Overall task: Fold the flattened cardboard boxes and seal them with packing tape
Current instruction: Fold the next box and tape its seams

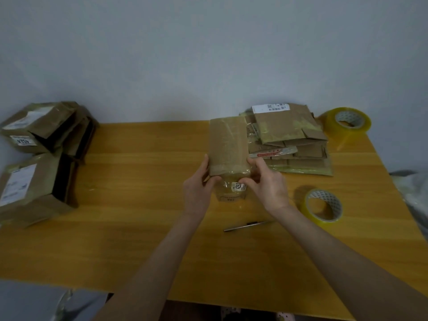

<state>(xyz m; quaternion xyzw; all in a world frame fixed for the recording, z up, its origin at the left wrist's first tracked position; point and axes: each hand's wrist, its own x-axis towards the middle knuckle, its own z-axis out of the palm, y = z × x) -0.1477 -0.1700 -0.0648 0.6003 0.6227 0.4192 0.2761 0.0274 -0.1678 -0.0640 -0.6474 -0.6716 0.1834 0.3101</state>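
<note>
Both hands, left hand and right hand, grip a flattened, tape-streaked brown cardboard box upright above the worktop, near edge bearing a numbered label.

Folded boxes left, flat stack right (tape rolls beside).

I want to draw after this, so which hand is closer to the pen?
Right. The right hand grips the flat box just beyond the pen, nearly straight behind it. The left hand holds the box's other edge, farther off to the pen's left.
</note>
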